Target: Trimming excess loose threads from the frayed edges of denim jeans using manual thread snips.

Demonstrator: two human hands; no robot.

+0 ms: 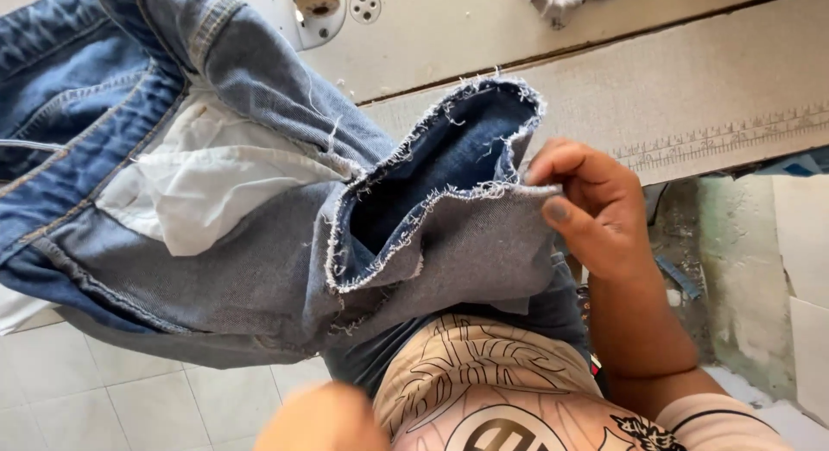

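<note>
Jeans (259, 244), turned inside out, hang from the sewing table's edge down over my lap, and the cut leg opening (440, 183) with its frayed raw hem gapes toward me. Nearest to me, at the bottom of the view, my left hand (324, 421) is a blur below the cloth; I cannot tell whether it is spread or closed, and it touches nothing I can make out. Just above it is my patterned shirt (492, 382). Further out, my right hand (591, 209) pinches the right corner of the raw hem, thumb on the near face, fingers curled over the edge. So the opening lies to the left of that hand, its long axis running from the pinched corner up and away toward the table, and the right hand is the nearer one to it. Beyond, the white pocket lining (207, 192) lies exposed, then the pale table (691, 80) with a printed ruler strip (734, 136).
</note>
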